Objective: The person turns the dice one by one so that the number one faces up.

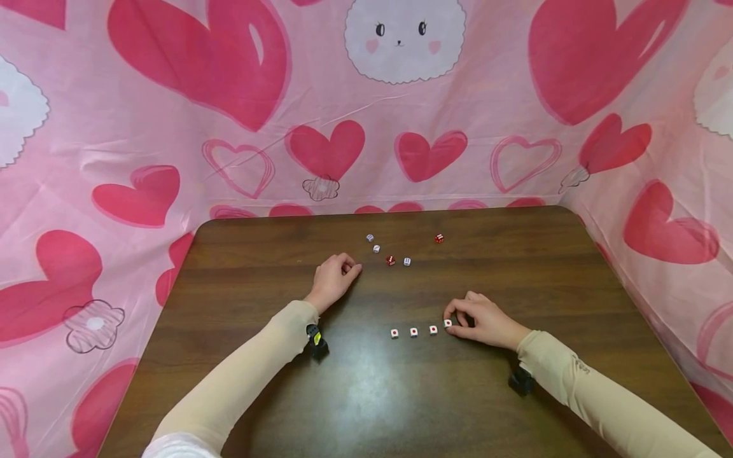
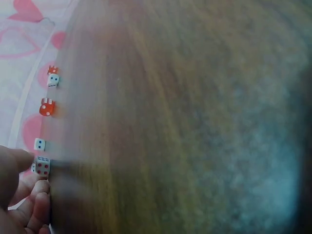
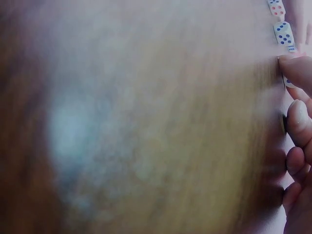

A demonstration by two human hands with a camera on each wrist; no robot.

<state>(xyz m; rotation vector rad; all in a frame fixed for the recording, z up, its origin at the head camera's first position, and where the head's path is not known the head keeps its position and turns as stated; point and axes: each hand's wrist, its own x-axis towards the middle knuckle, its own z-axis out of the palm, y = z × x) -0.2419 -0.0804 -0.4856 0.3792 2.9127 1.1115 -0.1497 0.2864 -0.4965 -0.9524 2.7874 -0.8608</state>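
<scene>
My right hand (image 1: 487, 321) pinches a white die (image 1: 448, 324) between thumb and fingers, a red single pip facing up. This die is at the right end of a row of white dice on the table, beside another die (image 1: 433, 330), a third (image 1: 414, 332) and the leftmost one (image 1: 394, 333), each with a red pip on top. In the right wrist view, the thumb partly covers the held die (image 3: 288, 84). My left hand (image 1: 335, 280) rests near the table, fingers loosely curled and holding nothing, just short of the scattered dice.
Beyond the left hand lie white dice (image 1: 376, 249) and a red die (image 1: 390, 261), with another red die (image 1: 439, 238) farther right. The brown wooden table (image 1: 275, 254) ends at a pink heart-print curtain (image 1: 378, 102) at the back and sides.
</scene>
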